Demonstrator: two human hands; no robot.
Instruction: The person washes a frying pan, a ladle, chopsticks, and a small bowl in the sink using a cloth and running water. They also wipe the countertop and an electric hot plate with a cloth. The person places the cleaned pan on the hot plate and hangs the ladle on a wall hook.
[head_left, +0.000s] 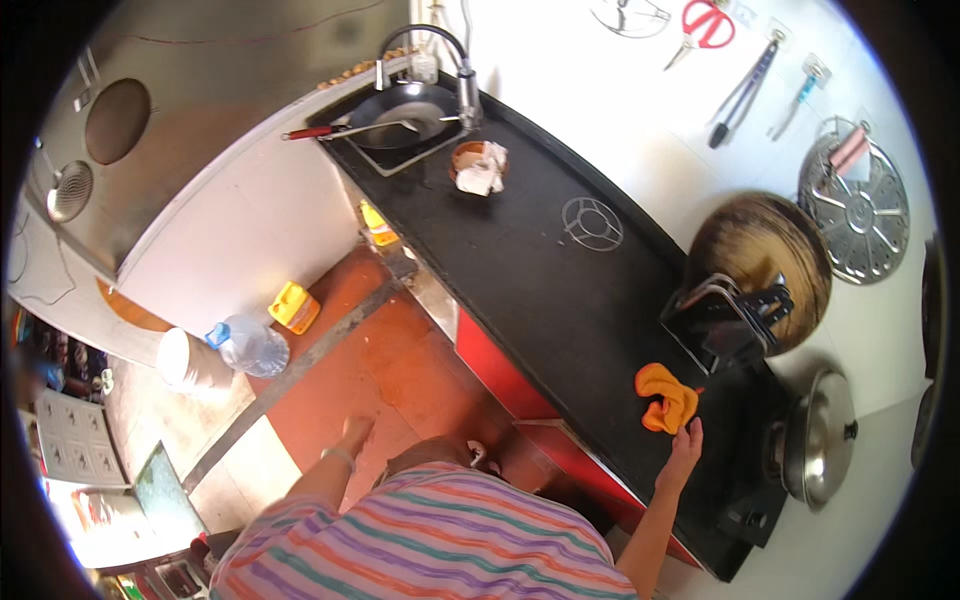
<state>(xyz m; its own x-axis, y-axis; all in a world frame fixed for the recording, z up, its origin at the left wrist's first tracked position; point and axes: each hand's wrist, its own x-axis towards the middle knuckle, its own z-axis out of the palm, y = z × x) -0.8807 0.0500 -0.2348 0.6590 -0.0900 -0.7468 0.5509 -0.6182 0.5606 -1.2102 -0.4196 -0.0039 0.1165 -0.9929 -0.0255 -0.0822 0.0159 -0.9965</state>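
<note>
An orange cloth (666, 399) lies crumpled on the black countertop (517, 277). My right hand (681, 452) is at its lower edge, fingers extended; whether they touch or grip the cloth cannot be told. My left hand (358, 431) hangs over the red floor beside my body, with a bracelet at the wrist and nothing seen in it. Towards the sink stands a brown bowl (466, 154) with a crumpled white cloth or paper (484, 171) over it. A round wire rack (592, 223) lies on the middle of the counter.
A wok (401, 124) sits in the sink below a black faucet (427, 28), a red-handled utensil (307, 133) across it. A knife block (716, 322) and round wooden board (765, 262) stand at the wall. A lidded pan (821, 442) is far right. Jugs (255, 346) and a white bucket (191, 364) stand on the floor.
</note>
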